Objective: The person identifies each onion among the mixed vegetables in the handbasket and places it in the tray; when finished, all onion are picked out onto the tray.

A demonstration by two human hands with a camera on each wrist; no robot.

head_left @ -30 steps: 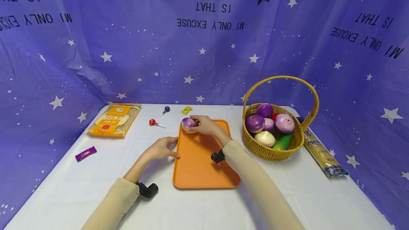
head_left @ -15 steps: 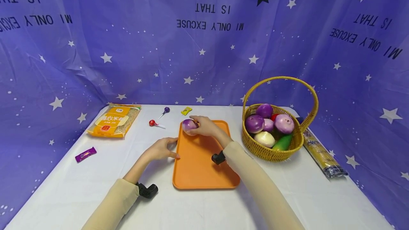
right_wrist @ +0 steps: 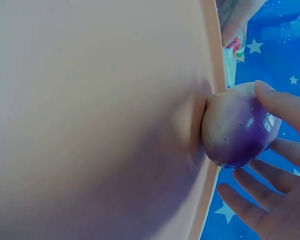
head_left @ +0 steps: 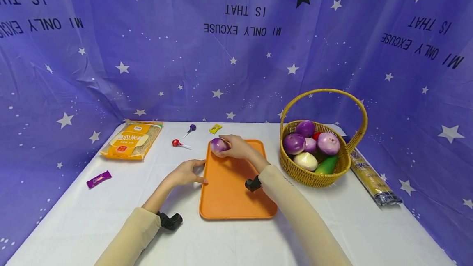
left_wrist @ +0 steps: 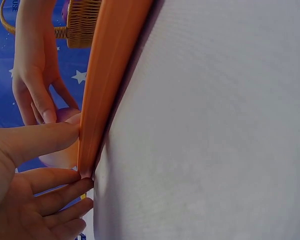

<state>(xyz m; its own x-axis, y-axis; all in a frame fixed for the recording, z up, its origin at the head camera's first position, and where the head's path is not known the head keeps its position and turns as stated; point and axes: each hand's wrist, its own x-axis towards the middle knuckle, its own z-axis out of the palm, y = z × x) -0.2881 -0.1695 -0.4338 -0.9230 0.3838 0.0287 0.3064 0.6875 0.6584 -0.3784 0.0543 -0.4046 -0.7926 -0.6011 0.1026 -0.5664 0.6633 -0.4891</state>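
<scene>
An orange tray [head_left: 238, 192] lies on the white table. At its far left corner sits a round, glossy purple onion [head_left: 219, 146], purple shading to cream. My right hand [head_left: 238, 147] holds this onion, thumb on one side and fingers on the other. In the right wrist view the thumb and a finger touch the onion [right_wrist: 240, 127], while the lower fingers are spread apart from it. My left hand [head_left: 184, 172] touches the tray's left edge with thumb and fingertips. The left wrist view shows its fingers nearly straight against the tray's rim [left_wrist: 102, 80].
Right of the tray stands a tall-handled wicker basket [head_left: 314, 177] of vegetables. A yellow packet [head_left: 375, 177] lies beyond it. On the left are an orange food bag [head_left: 131, 141], a purple wrapper [head_left: 99, 179], a red lollipop [head_left: 176, 143], a purple lollipop [head_left: 192, 127] and a yellow sweet [head_left: 215, 128].
The onion has turned slightly under my right hand, showing more of its purple side. My left hand and the tray have stayed in place.
</scene>
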